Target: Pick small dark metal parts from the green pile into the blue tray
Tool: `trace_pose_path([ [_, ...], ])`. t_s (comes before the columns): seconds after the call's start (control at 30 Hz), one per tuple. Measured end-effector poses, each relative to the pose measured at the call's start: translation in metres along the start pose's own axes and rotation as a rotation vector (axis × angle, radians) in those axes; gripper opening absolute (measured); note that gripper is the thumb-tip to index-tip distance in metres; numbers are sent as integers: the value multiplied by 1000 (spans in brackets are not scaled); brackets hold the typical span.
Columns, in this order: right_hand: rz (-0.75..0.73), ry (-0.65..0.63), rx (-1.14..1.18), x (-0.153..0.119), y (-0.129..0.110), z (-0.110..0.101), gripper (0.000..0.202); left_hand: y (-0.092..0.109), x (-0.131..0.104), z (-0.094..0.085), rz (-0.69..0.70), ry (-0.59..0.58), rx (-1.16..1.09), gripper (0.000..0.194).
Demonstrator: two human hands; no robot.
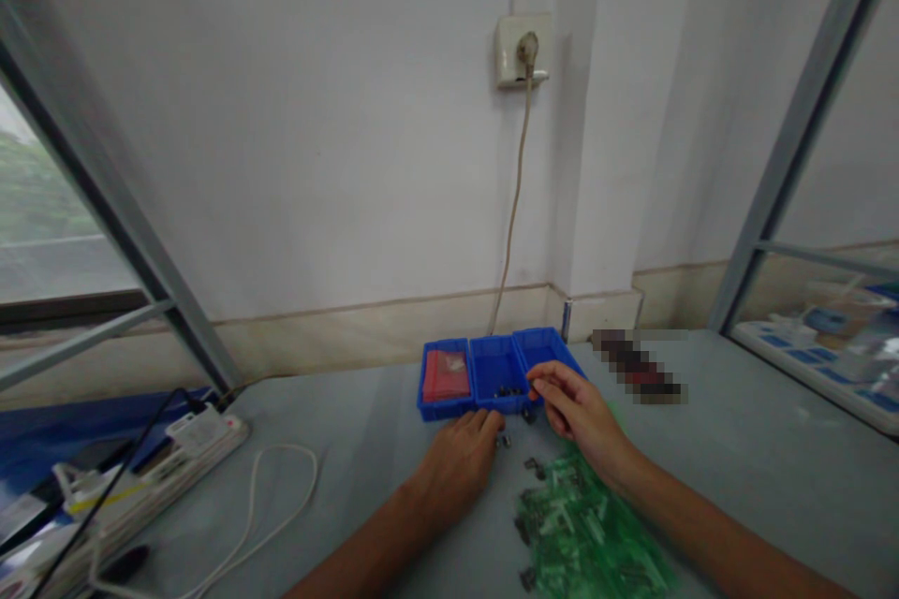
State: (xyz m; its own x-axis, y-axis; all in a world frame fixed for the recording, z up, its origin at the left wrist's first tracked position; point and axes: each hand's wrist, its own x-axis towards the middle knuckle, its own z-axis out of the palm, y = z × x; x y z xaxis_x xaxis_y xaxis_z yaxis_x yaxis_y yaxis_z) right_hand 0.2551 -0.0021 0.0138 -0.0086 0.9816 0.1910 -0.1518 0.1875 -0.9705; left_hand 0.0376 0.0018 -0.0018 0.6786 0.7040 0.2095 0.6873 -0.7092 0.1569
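Note:
My left hand (pixel 464 454) rests low on the table just in front of the blue bins, its fingers bent down beside a few small metal parts (pixel 504 441). Whatever lies under its fingertips is hidden. My right hand (pixel 577 407) is raised at the front edge of the right blue bin (pixel 544 344), thumb and fingers pinched together; anything between them is too small to make out. In the middle blue bin (pixel 493 357) lie several small dark parts (pixel 508 390). Below my right wrist is a green plastic bag (pixel 590 524) with small parts in and around it.
The left blue bin (pixel 442 411) holds a red packet (pixel 447 376). A white cable (pixel 281 447) loops over the table near a power strip (pixel 147 496) at the left. A pixelated patch covers something at the back right. Grey metal posts (pixel 793 112) stand at both sides.

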Motion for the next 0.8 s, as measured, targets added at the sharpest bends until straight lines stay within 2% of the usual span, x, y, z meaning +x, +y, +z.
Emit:
trace_pose_path([
  [0.8,40,-13,32,-1,0,-1,32,-1,0,4,-5,20,38,26],
])
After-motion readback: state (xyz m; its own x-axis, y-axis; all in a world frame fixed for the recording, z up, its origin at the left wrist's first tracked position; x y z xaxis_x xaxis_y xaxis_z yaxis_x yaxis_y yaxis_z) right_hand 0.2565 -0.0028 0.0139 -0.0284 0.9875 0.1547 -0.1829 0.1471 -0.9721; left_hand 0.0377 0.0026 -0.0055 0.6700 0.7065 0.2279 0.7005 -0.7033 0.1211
